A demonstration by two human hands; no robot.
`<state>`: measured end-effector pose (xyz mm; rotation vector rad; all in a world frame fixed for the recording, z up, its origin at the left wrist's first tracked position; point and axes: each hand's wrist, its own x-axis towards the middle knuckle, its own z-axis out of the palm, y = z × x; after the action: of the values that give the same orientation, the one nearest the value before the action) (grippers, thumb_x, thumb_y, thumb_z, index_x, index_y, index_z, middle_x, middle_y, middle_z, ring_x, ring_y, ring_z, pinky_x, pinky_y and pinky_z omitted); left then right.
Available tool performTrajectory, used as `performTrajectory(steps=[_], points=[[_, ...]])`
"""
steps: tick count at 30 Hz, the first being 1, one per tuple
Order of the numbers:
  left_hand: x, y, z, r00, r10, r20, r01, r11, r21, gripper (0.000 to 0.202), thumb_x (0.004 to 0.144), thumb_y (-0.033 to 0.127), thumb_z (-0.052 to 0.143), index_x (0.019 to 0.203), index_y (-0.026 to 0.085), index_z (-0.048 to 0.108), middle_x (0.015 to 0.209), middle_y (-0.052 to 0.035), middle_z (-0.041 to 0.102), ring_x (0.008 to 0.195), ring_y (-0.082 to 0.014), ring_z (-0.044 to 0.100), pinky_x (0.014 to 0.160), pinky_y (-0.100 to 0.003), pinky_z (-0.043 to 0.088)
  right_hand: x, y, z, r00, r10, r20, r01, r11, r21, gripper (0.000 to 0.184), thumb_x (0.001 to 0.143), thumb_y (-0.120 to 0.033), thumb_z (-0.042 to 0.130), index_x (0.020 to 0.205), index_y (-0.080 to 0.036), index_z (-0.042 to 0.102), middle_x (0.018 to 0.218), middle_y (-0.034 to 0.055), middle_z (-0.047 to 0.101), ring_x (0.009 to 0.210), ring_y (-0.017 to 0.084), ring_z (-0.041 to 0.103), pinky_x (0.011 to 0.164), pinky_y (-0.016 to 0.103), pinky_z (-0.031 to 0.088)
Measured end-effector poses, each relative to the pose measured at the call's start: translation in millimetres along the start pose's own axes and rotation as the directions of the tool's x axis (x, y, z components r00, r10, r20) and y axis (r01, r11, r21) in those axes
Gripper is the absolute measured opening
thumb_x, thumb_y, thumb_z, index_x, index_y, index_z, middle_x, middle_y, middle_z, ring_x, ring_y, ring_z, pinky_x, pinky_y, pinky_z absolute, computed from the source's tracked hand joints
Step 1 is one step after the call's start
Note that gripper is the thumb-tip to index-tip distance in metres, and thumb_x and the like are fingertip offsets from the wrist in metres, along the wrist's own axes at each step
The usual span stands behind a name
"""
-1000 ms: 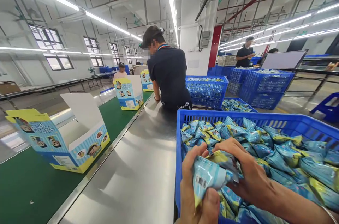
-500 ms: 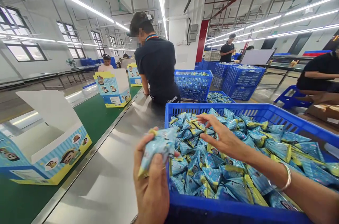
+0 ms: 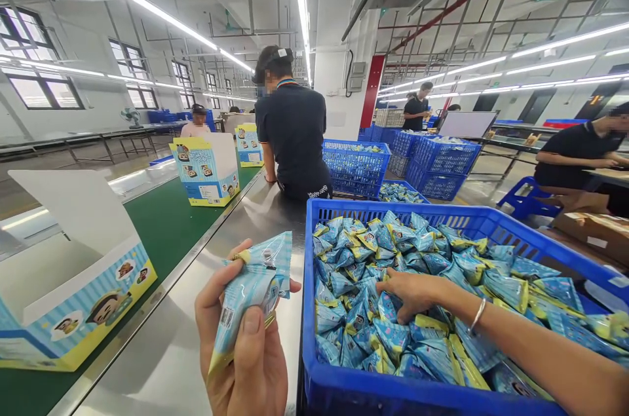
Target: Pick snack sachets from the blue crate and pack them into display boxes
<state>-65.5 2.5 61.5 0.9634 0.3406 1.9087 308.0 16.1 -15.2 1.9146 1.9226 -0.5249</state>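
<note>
Open carton [image 3: 73,298] sits far left. Your left hand [image 3: 246,357] clamps a fanned stack of packets [image 3: 253,288] over the tabletop [image 3: 187,350]; the thumb pins only the lower end, so the top ones may slip out. Your right hand [image 3: 413,291] digs into loose packets [image 3: 442,259] in the blue crate [image 3: 393,396]; I can't tell its grip.

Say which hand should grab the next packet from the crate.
Probably right: the right hand lies on the light-blue foil packets in the blue plastic crate; the left hand grips a packet bundle outside.
</note>
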Motion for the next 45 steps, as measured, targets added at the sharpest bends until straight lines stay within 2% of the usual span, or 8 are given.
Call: performTrajectory(steps=[6, 15, 22, 28, 33, 35, 41, 45], points=[[2.8, -2.0, -3.2, 1.000, 0.001, -0.010, -0.001, 1.000, -0.024, 0.027, 0.100, 0.026, 0.082, 0.127, 0.028, 0.084, 0.145, -0.0069, 0.078, 0.086, -0.0251, 0.092, 0.083, -0.026, 0.074, 2.6, 2.3, 2.5, 1.000, -0.019, 0.010, 0.019, 1.000, 0.013, 0.046, 0.105, -0.045, 0.088, 0.140, -0.020, 0.072, 0.145, 0.0120, 0.068, 0.138, 0.037, 0.064, 0.114, 0.060, 0.059], [3.1, -9.4, -5.8, 0.999, 0.039, 0.000, -0.039, 0.998, -0.044, 0.029, 0.099, 0.027, 0.083, 0.128, 0.028, 0.084, 0.145, -0.0076, 0.078, 0.085, -0.0244, 0.092, 0.084, -0.026, 0.073, 3.0, 8.7, -5.8, 0.958, -0.129, -0.255, 0.178, 0.968, 0.176, 0.036, 0.103, -0.049, 0.089, 0.117, -0.017, 0.076, 0.126, 0.0089, 0.073, 0.126, 0.032, 0.069, 0.113, 0.057, 0.058], [3.0, -9.2, -3.7, 0.999, 0.032, 0.003, -0.032, 0.999, -0.010, 0.029, 0.099, 0.028, 0.083, 0.128, 0.027, 0.083, 0.151, -0.0093, 0.075, 0.084, -0.0244, 0.091, 0.081, -0.027, 0.073, -11.1, -14.8, -21.4, 0.826, -0.115, -0.551, 0.421, 0.777, 0.469, 0.055, 0.117, -0.061, 0.063, 0.151, -0.019, 0.062, 0.118, 0.0081, 0.074, 0.086, 0.021, 0.073, 0.076, 0.036, 0.065], [2.5, -10.9, -2.6, 1.000, 0.007, -0.002, -0.007, 1.000, -0.006, 0.028, 0.100, 0.029, 0.084, 0.127, 0.026, 0.084, 0.148, -0.0089, 0.077, 0.088, -0.0250, 0.091, 0.086, -0.027, 0.072, -15.7, -27.5, -24.8, 0.604, -0.058, -0.795, 0.525, 0.779, 0.342, 0.056, 0.105, -0.073, 0.072, 0.125, -0.021, 0.079, 0.134, 0.0132, 0.072, 0.112, 0.028, 0.074, 0.092, 0.044, 0.067], [-2.4, -7.0, 2.7, 0.998, 0.002, -0.055, -0.002, 1.000, 0.014, 0.027, 0.099, 0.032, 0.085, 0.126, 0.027, 0.084, 0.149, -0.0073, 0.076, 0.087, -0.0231, 0.090, 0.086, -0.028, 0.072, -33.6, -39.1, -28.7, 0.188, -0.009, -0.982, 0.517, 0.851, 0.091, 0.032, 0.120, -0.050, 0.060, 0.137, -0.024, 0.067, 0.136, 0.0128, 0.073, 0.126, 0.030, 0.072, 0.112, 0.047, 0.059], [-3.1, -6.5, 2.6, 0.999, 0.034, -0.041, -0.032, 0.999, 0.031, 0.027, 0.099, 0.031, 0.084, 0.126, 0.028, 0.084, 0.151, -0.0074, 0.075, 0.088, -0.0228, 0.090, 0.084, -0.027, 0.072, -41.0, -42.5, -31.0, 0.077, -0.047, -0.996, 0.486, 0.874, -0.003, 0.026, 0.119, -0.045, 0.065, 0.138, -0.027, 0.067, 0.132, 0.0090, 0.077, 0.121, 0.028, 0.076, 0.108, 0.042, 0.061], [-2.4, -7.7, -3.8, 0.993, 0.097, 0.063, -0.100, 0.994, 0.040, 0.029, 0.104, 0.023, 0.077, 0.133, 0.027, 0.082, 0.148, -0.0090, 0.075, 0.090, -0.0230, 0.089, 0.086, -0.032, 0.074, -50.6, -40.4, -38.3, -0.103, 0.012, -0.995, 0.383, 0.923, -0.028, 0.026, 0.113, -0.035, 0.073, 0.137, -0.028, 0.070, 0.126, 0.0073, 0.081, 0.109, 0.029, 0.080, 0.098, 0.039, 0.061], [-4.2, -6.1, -3.9, 0.992, 0.103, 0.070, -0.108, 0.992, 0.060, 0.030, 0.105, 0.024, 0.076, 0.134, 0.028, 0.081, 0.153, -0.0104, 0.073, 0.094, -0.0247, 0.089, 0.085, -0.035, 0.075, -51.7, -42.3, -41.4, -0.031, 0.046, -0.998, 0.431, 0.902, 0.028, 0.021, 0.105, -0.037, 0.078, 0.125, -0.031, 0.076, 0.112, 0.0019, 0.083, 0.092, 0.027, 0.080, 0.087, 0.037, 0.062]])
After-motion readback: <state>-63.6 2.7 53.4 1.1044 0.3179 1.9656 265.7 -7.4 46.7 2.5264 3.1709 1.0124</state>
